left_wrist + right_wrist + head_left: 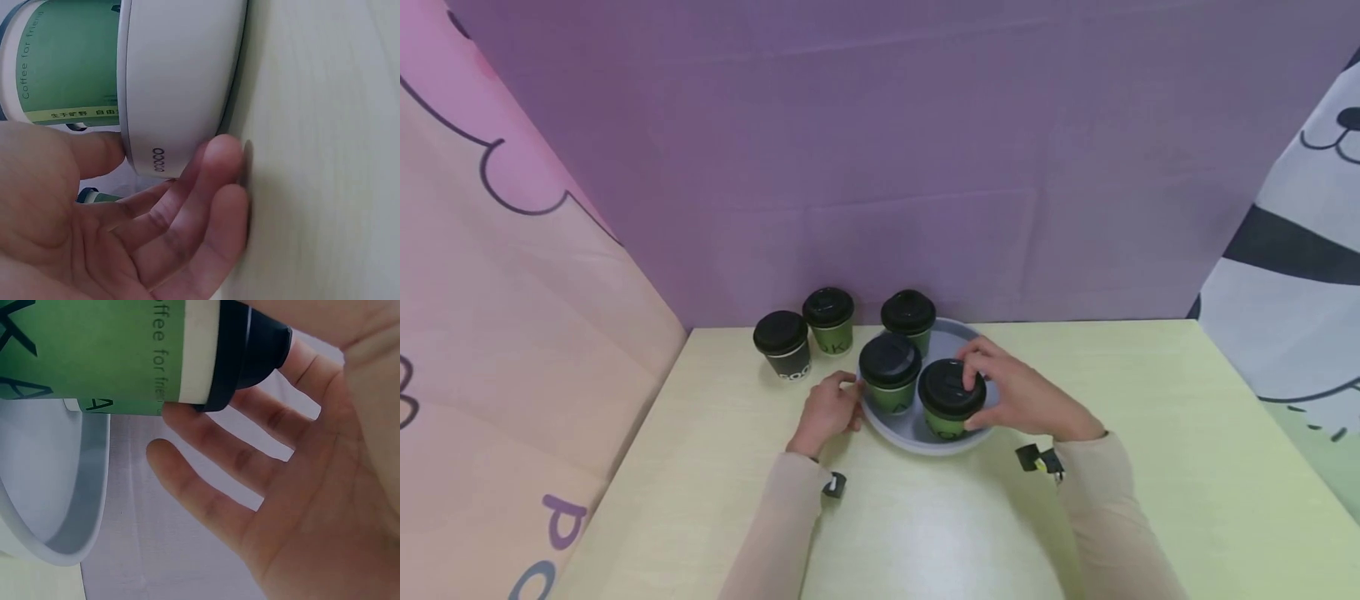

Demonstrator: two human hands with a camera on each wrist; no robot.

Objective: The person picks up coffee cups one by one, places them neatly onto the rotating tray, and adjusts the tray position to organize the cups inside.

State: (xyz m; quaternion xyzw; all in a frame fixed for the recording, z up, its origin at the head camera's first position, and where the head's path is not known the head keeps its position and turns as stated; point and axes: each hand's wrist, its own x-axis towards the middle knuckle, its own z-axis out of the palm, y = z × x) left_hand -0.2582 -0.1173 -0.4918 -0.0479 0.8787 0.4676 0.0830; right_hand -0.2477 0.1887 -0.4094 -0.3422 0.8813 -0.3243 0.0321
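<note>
A round pale grey tray (901, 442) holds several lidded paper coffee cups. My left hand (829, 410) grips its left edge; in the left wrist view the thumb lies at the rim of the tray (181, 69) and the curled fingers touch the lower side. At the tray's front right, my right hand (1028, 396) holds a green coffee cup (943, 427) with a black lid, thumb low and fingers at the lid. That cup (112, 350) looks upright, and whether its base touches the tray is hidden. Beside it stands another green cup (891, 398), with a third green cup (919, 340) behind.
Left of the tray, a dark cup (790, 363) and a green cup (833, 337) stand on the pale wooden table (925, 525), both with black lids. A purple cloth backdrop (880, 167) rises close behind the cups. Printed cloth panels flank the table.
</note>
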